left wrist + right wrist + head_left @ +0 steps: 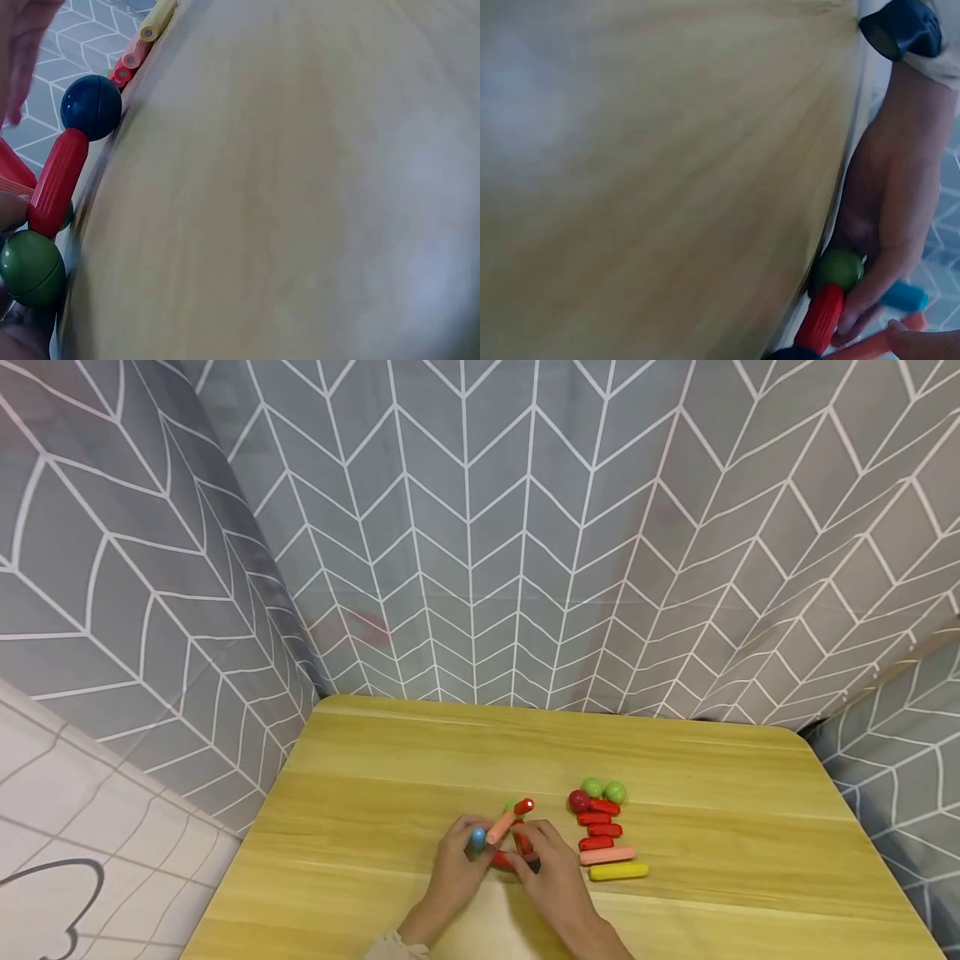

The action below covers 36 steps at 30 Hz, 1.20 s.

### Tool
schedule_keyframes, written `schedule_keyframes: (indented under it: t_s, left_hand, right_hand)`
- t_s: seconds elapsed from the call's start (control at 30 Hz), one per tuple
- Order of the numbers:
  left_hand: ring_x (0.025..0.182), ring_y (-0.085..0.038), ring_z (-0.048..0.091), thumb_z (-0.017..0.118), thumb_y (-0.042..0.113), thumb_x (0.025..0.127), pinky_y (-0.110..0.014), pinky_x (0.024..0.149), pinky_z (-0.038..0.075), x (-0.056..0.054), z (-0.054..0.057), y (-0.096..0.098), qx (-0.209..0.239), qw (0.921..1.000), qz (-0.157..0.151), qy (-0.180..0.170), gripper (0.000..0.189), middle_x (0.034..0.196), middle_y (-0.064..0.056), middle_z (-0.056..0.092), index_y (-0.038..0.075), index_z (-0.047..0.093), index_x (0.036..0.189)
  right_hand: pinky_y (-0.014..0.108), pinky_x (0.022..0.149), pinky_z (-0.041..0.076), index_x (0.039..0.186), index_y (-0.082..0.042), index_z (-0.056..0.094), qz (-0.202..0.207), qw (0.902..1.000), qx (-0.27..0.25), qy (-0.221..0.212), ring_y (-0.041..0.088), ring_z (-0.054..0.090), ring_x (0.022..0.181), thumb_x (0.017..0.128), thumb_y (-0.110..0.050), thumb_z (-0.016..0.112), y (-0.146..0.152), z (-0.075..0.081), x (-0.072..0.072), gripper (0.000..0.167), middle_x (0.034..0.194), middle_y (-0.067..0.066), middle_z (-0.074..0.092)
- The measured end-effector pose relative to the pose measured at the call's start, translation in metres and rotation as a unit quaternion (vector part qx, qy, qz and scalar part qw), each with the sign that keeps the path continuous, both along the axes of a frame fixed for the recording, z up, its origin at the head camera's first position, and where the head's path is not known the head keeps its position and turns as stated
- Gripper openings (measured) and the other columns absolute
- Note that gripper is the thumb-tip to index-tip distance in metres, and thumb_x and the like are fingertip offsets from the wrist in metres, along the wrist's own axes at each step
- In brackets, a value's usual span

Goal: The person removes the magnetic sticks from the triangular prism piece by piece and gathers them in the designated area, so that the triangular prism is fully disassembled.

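Between my two hands is a toy frame of magnetic rods and balls. My left hand (456, 870) grips its left side, at a green ball (838, 268) with a blue rod (478, 837) sticking up. From that ball a red rod (58, 180) runs along the near side to a dark blue ball (91, 107). My right hand (557, 878) has thumb and forefinger around the right side, by another red rod (522, 839). An orange rod (501, 827) slants across the top, with a red rod end (524, 806) beyond it. Fingers hide several joints.
Right of my hands lie several loose short red rods (595, 818), a longer pink rod (607, 856) and a yellow rod (618, 871). A dark red ball (578, 801) and two light green balls (615, 792) sit behind them. Patterned curtains (495, 568) surround the wooden table (390, 760).
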<state>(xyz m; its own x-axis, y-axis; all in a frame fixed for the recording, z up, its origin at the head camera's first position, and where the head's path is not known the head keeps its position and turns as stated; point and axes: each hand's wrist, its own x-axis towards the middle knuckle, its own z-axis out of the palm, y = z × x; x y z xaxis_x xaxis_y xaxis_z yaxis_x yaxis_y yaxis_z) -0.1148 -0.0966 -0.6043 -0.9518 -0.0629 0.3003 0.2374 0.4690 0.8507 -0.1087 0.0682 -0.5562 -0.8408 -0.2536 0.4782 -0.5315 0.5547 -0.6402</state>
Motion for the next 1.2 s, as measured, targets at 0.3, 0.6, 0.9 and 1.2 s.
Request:
schedule_keyframes:
  t_s: [0.3, 0.6, 0.9, 1.2]
  left_hand:
    - [0.107, -0.020, 0.067, 0.077, 0.003, 0.082, -0.034, 0.097, 0.055, 0.002, 0.002, 0.000, -0.011, 0.9999, -0.002, 0.003, 0.020, 0.109, 0.003, 0.069, 0.006, 0.075, 0.102]
    - [0.107, -0.020, 0.067, 0.079, 0.011, 0.083, -0.034, 0.098, 0.053, 0.001, 0.003, 0.001, -0.005, 0.9999, 0.007, -0.014, 0.019, 0.109, 0.004, 0.069, 0.012, 0.076, 0.102]
    - [0.109, -0.018, 0.065, 0.076, 0.015, 0.088, -0.036, 0.100, 0.053, 0.001, 0.004, 0.002, 0.004, 0.9998, 0.002, -0.018, 0.015, 0.110, 0.007, 0.068, 0.020, 0.077, 0.101]
    - [0.111, -0.018, 0.065, 0.076, 0.016, 0.088, -0.039, 0.102, 0.052, 0.001, 0.006, 0.003, 0.009, 0.9992, 0.005, -0.039, 0.014, 0.112, 0.007, 0.068, 0.021, 0.077, 0.101]
  right_hand:
    - [0.016, 0.068, 0.056, 0.113, -0.011, 0.073, 0.015, 0.9961, 0.058, 0.065, 0.010, 0.066, 0.088, 0.076, -0.004, 0.086, -0.019, 0.001, -0.007, 0.040, 0.110, 0.002, 0.062]
    - [0.018, 0.065, 0.056, 0.111, -0.008, 0.072, 0.004, 0.9988, 0.048, 0.005, 0.008, 0.065, 0.080, 0.080, -0.010, 0.084, -0.014, 0.002, -0.008, 0.033, 0.113, 0.003, 0.062]
    - [0.013, 0.068, 0.058, 0.114, -0.003, 0.067, -0.026, 0.9995, 0.012, -0.011, 0.014, 0.069, 0.085, 0.084, -0.004, 0.079, -0.003, -0.001, -0.007, 0.032, 0.110, 0.003, 0.062]
    - [0.014, 0.068, 0.058, 0.112, -0.003, 0.063, -0.054, 0.9959, -0.008, -0.073, 0.024, 0.071, 0.095, 0.088, -0.004, 0.073, 0.001, 0.003, -0.009, 0.026, 0.107, 0.010, 0.068]
